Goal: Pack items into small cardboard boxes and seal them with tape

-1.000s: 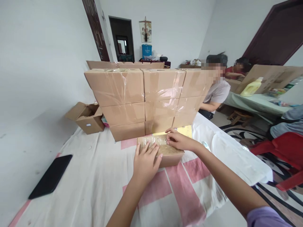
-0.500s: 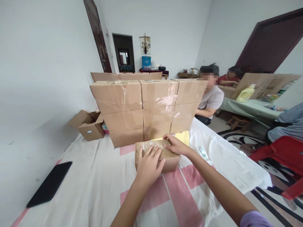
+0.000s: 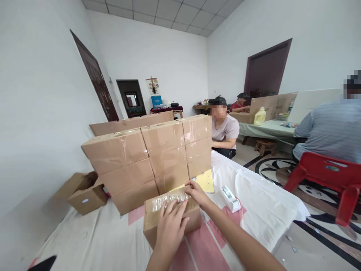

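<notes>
The ceiling has come into view, and the black slab at near left is now mostly cut off. The box sits on the counter, nearer than the stacked boxes. The left hand lies spread on top, released; the right hand bends at the far edge, its grip too small to judge.

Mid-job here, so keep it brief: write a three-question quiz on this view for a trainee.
1. True or false: the left hand lies on top of the taped box.
2. Where is the white gadget?
(a) left of the taped box
(b) right of the taped box
(c) on the taped box
3. Fill in: the stacked cartons facing the hands form ___ columns.

Key: 1. True; 2. b; 3. three
</notes>
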A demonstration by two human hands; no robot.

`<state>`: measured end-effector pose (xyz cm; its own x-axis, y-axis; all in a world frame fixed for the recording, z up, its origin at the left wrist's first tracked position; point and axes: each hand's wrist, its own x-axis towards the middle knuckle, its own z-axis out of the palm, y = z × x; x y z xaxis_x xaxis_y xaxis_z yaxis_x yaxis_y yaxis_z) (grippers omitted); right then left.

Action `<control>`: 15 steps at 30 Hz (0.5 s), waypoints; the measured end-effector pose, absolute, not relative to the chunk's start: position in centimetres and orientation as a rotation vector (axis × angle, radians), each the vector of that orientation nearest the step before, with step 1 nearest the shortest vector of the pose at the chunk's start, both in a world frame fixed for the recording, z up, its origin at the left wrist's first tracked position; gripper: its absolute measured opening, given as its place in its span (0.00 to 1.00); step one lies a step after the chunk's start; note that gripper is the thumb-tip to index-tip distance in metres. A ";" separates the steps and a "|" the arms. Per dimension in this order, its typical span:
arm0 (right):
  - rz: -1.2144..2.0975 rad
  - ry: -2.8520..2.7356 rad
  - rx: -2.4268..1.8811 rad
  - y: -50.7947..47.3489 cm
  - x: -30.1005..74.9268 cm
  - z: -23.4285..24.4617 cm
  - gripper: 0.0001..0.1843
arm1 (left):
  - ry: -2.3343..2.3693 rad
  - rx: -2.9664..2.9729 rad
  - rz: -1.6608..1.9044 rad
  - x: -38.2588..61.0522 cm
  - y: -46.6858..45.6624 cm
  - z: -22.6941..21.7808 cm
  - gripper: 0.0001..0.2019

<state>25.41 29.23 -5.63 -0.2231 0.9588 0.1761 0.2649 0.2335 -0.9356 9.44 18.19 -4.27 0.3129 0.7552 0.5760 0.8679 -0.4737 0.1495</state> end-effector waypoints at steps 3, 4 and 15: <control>1.187 -1.628 -0.926 26.3 27.6 -7.1 0.29 | -1.382 -2.307 -0.861 8.5 17.9 -4.5 0.21; 1.236 -1.656 -0.818 25.1 28.4 -7.5 0.36 | -1.306 -2.304 -0.819 8.0 17.7 -4.6 0.22; 0.601 -1.742 -0.890 16.6 35.4 -7.5 0.47 | -0.990 -1.880 -1.087 6.2 15.9 -7.0 0.14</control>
